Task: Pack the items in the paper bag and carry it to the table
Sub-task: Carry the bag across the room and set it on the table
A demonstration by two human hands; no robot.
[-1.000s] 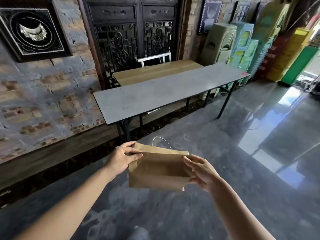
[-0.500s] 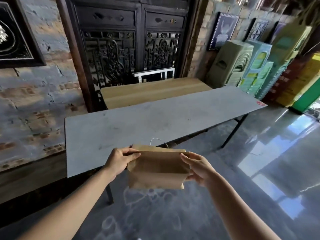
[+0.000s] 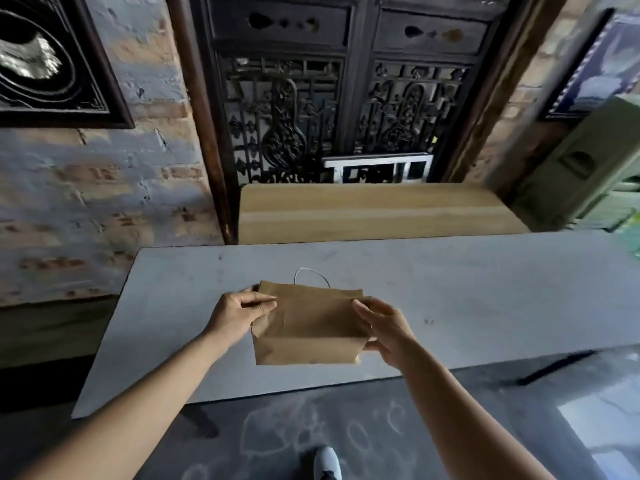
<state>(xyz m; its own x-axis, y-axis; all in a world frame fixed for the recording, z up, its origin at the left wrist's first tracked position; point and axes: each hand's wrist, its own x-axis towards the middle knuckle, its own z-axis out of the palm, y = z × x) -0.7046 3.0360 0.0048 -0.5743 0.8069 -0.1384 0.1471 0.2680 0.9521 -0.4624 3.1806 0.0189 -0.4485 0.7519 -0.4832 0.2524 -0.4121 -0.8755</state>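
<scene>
A brown paper bag [image 3: 311, 327] with a thin white cord handle is held up between both hands, over the near half of a long grey table [image 3: 485, 299]. My left hand [image 3: 239, 315] pinches the bag's upper left corner. My right hand [image 3: 384, 329] grips its right side, thumb on the front face. The bag's top is closed, so its contents are hidden. Whether its bottom touches the tabletop cannot be told.
A light wooden table [image 3: 374, 213] stands right behind the grey one, against a dark carved cabinet [image 3: 339, 98]. A brick wall with a framed picture [image 3: 52, 60] is at left. Stacked green plastic chairs [image 3: 585, 168] stand at right. My shoe [image 3: 325, 462] shows on the dark polished floor.
I have walked up to the grey table; it was well ahead and now lies under the bag. Both hands keep the same hold on the bag.
</scene>
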